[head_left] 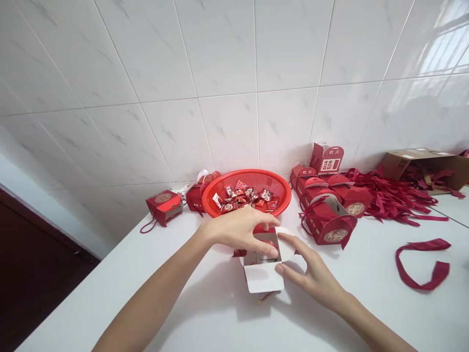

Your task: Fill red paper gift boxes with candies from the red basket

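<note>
An unfolded-top candy box (264, 277) stands on the white table before me, its white inner flaps spread outward. Something red and white, partly hidden, lies inside it. My left hand (245, 232) reaches over the box from the left, thumb and fingers apart, with the thumb over the opening. I see nothing held in that hand. My right hand (315, 276) grips the box's right side, its fingers on the side flap and the thumb by the front corner. Just behind the box is a red plastic basket (283, 188) with several wrapped candies (242, 195) in it.
Several red gift boxes (326, 220) stand at the right of the basket; another box (163, 206) is at its left. A heap of red ribbons (392, 195) lies beside a cardboard carton (417, 159). One loose ribbon (406, 274) curls at right. A tiled wall (227, 127) rises behind.
</note>
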Action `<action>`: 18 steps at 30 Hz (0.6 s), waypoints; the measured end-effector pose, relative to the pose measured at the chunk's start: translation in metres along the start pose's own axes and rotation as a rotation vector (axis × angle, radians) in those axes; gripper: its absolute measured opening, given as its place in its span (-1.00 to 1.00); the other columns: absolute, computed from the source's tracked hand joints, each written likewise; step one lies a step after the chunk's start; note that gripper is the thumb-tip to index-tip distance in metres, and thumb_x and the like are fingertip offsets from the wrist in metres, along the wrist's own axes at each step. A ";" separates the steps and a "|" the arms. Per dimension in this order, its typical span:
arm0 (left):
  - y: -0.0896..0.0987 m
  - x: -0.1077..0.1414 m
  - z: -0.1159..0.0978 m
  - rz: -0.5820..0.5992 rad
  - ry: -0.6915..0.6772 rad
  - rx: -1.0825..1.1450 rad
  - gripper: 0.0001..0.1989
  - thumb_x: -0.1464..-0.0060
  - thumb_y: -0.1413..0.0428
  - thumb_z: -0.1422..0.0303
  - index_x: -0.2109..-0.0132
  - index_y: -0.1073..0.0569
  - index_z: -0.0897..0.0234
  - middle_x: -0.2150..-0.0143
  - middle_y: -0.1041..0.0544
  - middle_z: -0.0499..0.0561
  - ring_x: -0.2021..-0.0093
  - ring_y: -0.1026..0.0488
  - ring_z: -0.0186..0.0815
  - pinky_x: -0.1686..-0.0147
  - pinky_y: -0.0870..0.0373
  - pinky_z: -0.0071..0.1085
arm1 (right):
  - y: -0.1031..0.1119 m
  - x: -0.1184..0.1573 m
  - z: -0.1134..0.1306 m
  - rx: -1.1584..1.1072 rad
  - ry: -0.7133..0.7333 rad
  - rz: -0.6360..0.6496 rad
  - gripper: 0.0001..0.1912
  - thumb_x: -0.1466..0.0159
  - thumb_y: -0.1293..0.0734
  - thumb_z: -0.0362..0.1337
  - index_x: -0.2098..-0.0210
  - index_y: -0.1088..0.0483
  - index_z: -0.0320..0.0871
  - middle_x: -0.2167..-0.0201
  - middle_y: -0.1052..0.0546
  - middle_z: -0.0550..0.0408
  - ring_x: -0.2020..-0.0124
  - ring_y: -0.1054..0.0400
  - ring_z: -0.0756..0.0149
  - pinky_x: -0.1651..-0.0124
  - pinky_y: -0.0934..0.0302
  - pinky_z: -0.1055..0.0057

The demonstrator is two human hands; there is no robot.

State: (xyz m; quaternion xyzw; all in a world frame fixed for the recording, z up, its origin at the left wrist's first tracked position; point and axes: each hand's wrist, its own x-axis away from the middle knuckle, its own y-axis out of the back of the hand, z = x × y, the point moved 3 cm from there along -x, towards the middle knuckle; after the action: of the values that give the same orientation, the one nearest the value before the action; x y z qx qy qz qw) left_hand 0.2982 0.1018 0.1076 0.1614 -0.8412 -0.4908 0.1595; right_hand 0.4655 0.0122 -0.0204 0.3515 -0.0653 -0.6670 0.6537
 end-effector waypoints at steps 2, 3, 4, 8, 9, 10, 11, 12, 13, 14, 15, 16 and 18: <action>0.000 0.000 0.000 -0.055 -0.011 -0.027 -0.54 -0.14 -0.23 0.03 -0.07 -0.53 0.21 0.12 -0.57 0.02 0.13 -0.49 -0.19 0.14 -0.32 -0.37 | 0.000 0.000 0.001 -0.006 0.007 0.002 -0.42 -0.33 -0.34 -0.01 -0.28 -0.26 -0.03 -0.27 -0.43 -0.09 -0.24 -0.37 0.02 -0.11 -0.41 0.13; 0.000 0.000 -0.001 -0.095 -0.026 -0.026 -0.59 -0.19 -0.19 0.05 -0.05 -0.54 0.22 0.13 -0.57 0.03 0.13 -0.49 -0.20 0.12 -0.32 -0.36 | 0.000 0.000 0.001 -0.011 0.012 0.002 -0.42 -0.34 -0.33 -0.01 -0.29 -0.25 -0.02 -0.28 -0.42 -0.08 -0.25 -0.36 0.02 -0.11 -0.40 0.13; 0.001 -0.001 -0.001 -0.137 -0.042 -0.014 -0.63 -0.24 -0.15 0.09 -0.04 -0.54 0.23 0.13 -0.57 0.03 0.13 -0.49 -0.21 0.11 -0.33 -0.36 | 0.000 0.000 0.002 -0.015 0.017 0.004 -0.42 -0.34 -0.33 -0.01 -0.30 -0.25 -0.01 -0.29 -0.41 -0.07 -0.26 -0.35 0.03 -0.12 -0.40 0.13; 0.000 -0.002 -0.002 -0.259 -0.088 0.066 -0.73 -0.32 -0.07 0.22 0.00 -0.55 0.26 0.09 -0.56 0.04 0.11 -0.50 -0.26 0.07 -0.35 -0.36 | 0.001 0.000 0.000 -0.019 0.008 0.006 -0.42 -0.34 -0.33 0.00 -0.29 -0.25 -0.01 -0.28 -0.42 -0.06 -0.25 -0.36 0.03 -0.15 -0.38 0.10; -0.001 -0.002 -0.003 -0.259 -0.096 0.074 -0.74 -0.33 -0.06 0.25 -0.01 -0.54 0.26 0.07 -0.56 0.05 0.10 -0.50 -0.26 0.06 -0.36 -0.36 | 0.001 0.001 -0.001 -0.018 0.004 0.005 -0.41 -0.34 -0.33 0.00 -0.29 -0.25 -0.01 -0.28 -0.42 -0.06 -0.25 -0.36 0.02 -0.16 -0.37 0.09; -0.002 -0.001 -0.004 -0.249 -0.102 0.076 -0.75 -0.33 -0.06 0.27 -0.02 -0.54 0.26 0.05 -0.56 0.06 0.08 -0.50 -0.26 0.05 -0.36 -0.36 | 0.001 0.001 -0.001 -0.018 0.001 0.005 -0.41 -0.34 -0.33 0.00 -0.30 -0.24 -0.01 -0.29 -0.41 -0.06 -0.26 -0.35 0.02 -0.17 -0.37 0.08; -0.003 0.000 -0.005 -0.233 -0.107 0.073 -0.76 -0.33 -0.06 0.29 -0.03 -0.53 0.25 0.03 -0.56 0.06 0.06 -0.50 -0.25 0.05 -0.37 -0.35 | 0.001 0.001 -0.001 -0.018 0.000 0.006 -0.41 -0.34 -0.33 0.00 -0.30 -0.24 -0.01 -0.29 -0.41 -0.07 -0.26 -0.35 0.02 -0.17 -0.37 0.08; -0.004 0.001 -0.005 -0.217 -0.110 0.070 -0.76 -0.32 -0.06 0.31 -0.04 -0.53 0.25 0.02 -0.56 0.07 0.05 -0.50 -0.25 0.04 -0.37 -0.35 | 0.001 0.001 -0.001 -0.018 0.000 0.008 -0.41 -0.34 -0.32 0.00 -0.31 -0.23 -0.02 -0.30 -0.40 -0.07 -0.26 -0.35 0.02 -0.16 -0.37 0.09; -0.004 0.003 -0.005 -0.208 -0.108 0.067 -0.77 -0.32 -0.06 0.33 -0.04 -0.53 0.25 0.01 -0.56 0.06 0.05 -0.50 -0.25 0.04 -0.37 -0.34 | 0.001 0.001 -0.001 -0.018 -0.002 0.008 -0.40 -0.34 -0.32 0.00 -0.31 -0.24 -0.02 -0.31 -0.39 -0.08 -0.27 -0.34 0.02 -0.15 -0.38 0.09; -0.004 0.005 -0.003 -0.207 -0.103 0.065 -0.77 -0.32 -0.06 0.34 -0.04 -0.53 0.25 0.02 -0.56 0.06 0.06 -0.50 -0.25 0.04 -0.37 -0.34 | 0.002 0.001 -0.001 -0.017 -0.003 0.007 -0.41 -0.35 -0.32 0.01 -0.30 -0.24 -0.02 -0.31 -0.39 -0.08 -0.28 -0.33 0.02 -0.15 -0.38 0.09; -0.003 0.008 -0.001 -0.213 -0.095 0.065 -0.77 -0.31 -0.06 0.35 -0.04 -0.53 0.24 0.02 -0.56 0.06 0.07 -0.50 -0.26 0.04 -0.37 -0.34 | 0.002 0.001 -0.001 -0.016 -0.004 0.004 -0.41 -0.35 -0.32 0.01 -0.30 -0.25 -0.03 -0.32 -0.38 -0.09 -0.29 -0.32 0.01 -0.15 -0.38 0.09; -0.003 0.011 0.001 -0.223 -0.084 0.065 -0.77 -0.31 -0.06 0.34 -0.04 -0.53 0.24 0.03 -0.56 0.05 0.07 -0.50 -0.25 0.03 -0.37 -0.33 | 0.002 0.001 -0.001 -0.012 -0.007 -0.002 -0.40 -0.34 -0.32 0.02 -0.30 -0.25 -0.04 -0.32 -0.38 -0.09 -0.30 -0.31 0.00 -0.15 -0.38 0.09; -0.001 0.018 0.008 -0.254 -0.048 0.069 -0.77 -0.31 -0.06 0.31 -0.02 -0.53 0.22 0.03 -0.56 0.04 0.06 -0.49 -0.24 0.05 -0.37 -0.33 | 0.003 0.001 -0.001 0.000 -0.014 -0.018 -0.40 -0.34 -0.33 0.02 -0.30 -0.26 -0.04 -0.31 -0.38 -0.10 -0.29 -0.32 -0.02 -0.16 -0.38 0.08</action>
State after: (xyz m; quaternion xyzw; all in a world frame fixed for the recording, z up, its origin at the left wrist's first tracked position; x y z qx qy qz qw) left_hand 0.2789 0.0997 0.1048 0.2600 -0.8339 -0.4817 0.0705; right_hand 0.4689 0.0114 -0.0194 0.3473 -0.0668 -0.6752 0.6473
